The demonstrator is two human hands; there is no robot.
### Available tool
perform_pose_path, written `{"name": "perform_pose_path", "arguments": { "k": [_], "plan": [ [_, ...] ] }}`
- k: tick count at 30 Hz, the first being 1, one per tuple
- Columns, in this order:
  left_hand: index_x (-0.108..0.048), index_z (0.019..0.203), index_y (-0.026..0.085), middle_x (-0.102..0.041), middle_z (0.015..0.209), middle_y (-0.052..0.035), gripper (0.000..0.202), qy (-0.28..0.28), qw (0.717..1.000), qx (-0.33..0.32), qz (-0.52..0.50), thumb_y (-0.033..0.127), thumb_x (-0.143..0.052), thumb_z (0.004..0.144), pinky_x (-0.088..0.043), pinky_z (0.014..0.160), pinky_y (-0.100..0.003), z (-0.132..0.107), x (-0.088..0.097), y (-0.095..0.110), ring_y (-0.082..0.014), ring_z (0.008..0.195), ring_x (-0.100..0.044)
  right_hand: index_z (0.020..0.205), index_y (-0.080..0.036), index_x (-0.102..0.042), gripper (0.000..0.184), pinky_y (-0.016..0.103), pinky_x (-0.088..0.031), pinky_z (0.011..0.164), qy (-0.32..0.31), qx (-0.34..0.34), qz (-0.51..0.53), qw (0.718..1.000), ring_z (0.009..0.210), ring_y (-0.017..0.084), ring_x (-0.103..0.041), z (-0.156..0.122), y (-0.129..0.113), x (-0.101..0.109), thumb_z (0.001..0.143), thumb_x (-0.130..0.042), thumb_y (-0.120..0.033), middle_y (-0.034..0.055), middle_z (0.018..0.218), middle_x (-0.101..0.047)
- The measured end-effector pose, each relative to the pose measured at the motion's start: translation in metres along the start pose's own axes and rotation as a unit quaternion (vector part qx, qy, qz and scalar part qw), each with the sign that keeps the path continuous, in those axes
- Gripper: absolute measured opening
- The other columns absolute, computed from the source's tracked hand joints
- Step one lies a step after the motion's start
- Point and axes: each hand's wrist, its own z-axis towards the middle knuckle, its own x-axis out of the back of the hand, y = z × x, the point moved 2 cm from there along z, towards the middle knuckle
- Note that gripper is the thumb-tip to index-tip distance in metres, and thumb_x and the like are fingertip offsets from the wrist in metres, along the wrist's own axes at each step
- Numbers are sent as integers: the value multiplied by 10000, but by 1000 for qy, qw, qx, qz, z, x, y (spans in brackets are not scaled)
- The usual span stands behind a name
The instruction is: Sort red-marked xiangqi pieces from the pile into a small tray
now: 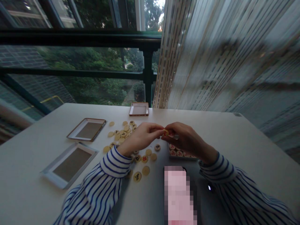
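Note:
My left hand (140,136) and my right hand (187,137) meet above the table, fingertips closed together on one round Chinese chess piece (165,133) with a red character. Under my right hand sits a shallow box (182,158) with red-marked pieces laid in rows; the hand hides much of it. Loose Chinese chess pieces (123,133) lie scattered beneath and left of my left hand, some face up with dark characters, others blank side up. Closer to me are a dark-marked piece (137,177) and a blank-side piece (145,170).
On the white table (23,168) lie a silvery tray-like lid (48,170), a gold-rimmed one (74,129) and a smaller one (139,114) at the far edge. A phone (178,193), its screen blurred, lies in front of me. Beyond stand a railing (147,59) and a curtain (199,62).

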Motion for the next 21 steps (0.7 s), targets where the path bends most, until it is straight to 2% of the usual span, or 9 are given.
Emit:
{"name": "perform_pose_path", "arguments": {
  "k": [5, 9, 13, 17, 21],
  "plan": [
    [-667, 942, 131, -703, 894, -70, 251, 3, 996, 20, -90, 301, -598, 770, -473, 702, -262, 3, -5, -5, -149, 786, -627, 911, -145, -573, 271, 236, -403, 616, -8, 2, 21, 1000, 683, 122, -546, 0, -2, 2, 853, -517, -405, 44, 757, -607],
    [-664, 913, 122, -698, 831, -71, 249, 31, 996, 42, -68, 312, -608, 762, -467, 618, -249, 3, -5, -5, -137, 700, -611, 998, -142, -573, 251, 250, -416, 659, -34, 18, 25, 999, 729, 127, -553, -1, -1, 7, 869, -504, -346, 53, 809, -620],
    [-662, 887, 130, -692, 855, -69, 251, 59, 996, 45, -58, 339, -604, 762, -460, 582, -240, 0, -4, 3, -131, 689, -603, 1015, -153, -591, 224, 256, -422, 673, -43, 17, 0, 999, 739, 130, -562, -1, 3, 16, 875, -485, -292, 54, 819, -632],
    [-670, 878, 129, -691, 826, -61, 232, 80, 993, 57, -62, 318, -614, 757, -461, 594, -243, -1, -6, 9, -131, 693, -601, 1025, -161, -600, 224, 266, -430, 693, -43, 8, -22, 999, 763, 139, -572, -1, 6, 25, 876, -473, -268, 59, 844, -643],
    [-684, 857, 126, -699, 802, -59, 202, 97, 988, 68, -103, 288, -628, 751, -477, 650, -254, 2, -10, 6, -133, 707, -611, 1038, -160, -599, 227, 258, -432, 697, -46, 15, -12, 999, 766, 131, -568, -1, 6, 27, 872, -480, -258, 51, 844, -639]
  ]
}}
